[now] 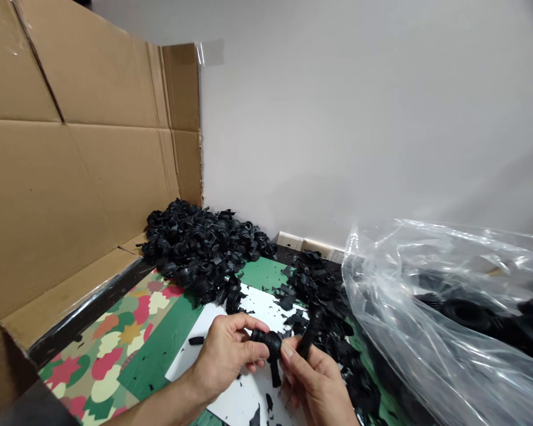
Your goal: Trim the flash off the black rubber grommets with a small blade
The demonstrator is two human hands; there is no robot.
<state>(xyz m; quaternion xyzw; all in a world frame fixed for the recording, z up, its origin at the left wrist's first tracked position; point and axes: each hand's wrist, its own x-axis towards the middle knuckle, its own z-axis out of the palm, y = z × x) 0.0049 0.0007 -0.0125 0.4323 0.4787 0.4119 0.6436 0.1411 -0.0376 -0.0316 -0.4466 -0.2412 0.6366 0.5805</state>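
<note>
A: Please tell me, what does the left hand (226, 355) do?

B: It is closed around a ribbed black rubber piece (269, 346). The fingers wrap over the top of it, and it is held firmly. This piece is just above the white sheet (244, 396), not lying on it. A short black tail hangs down from it.

A: And the right hand (315, 378)?

B: It is also closed. The thumb and the fingers pinch a black rubber strip (310, 334), which stands up and curves a little. The strip is very near the ribbed piece, but I cannot tell if the two are joined.

A: What is around the white sheet?

B: Behind it there is a big heap of ribbed rubber pieces (199, 251), and this heap touches the far edge of the sheet. On its right side lies a pile of black scraps (324, 313), and some small scraps are also on the sheet.

A: Is there anything more?

B: Yes. To the right of the sheet, past the scraps, is a clear plastic bag (430, 307) with large black rings (466, 313) inside. To its left is a patterned mat (111, 337), and beyond this mat stands a cardboard panel (84, 160).
</note>
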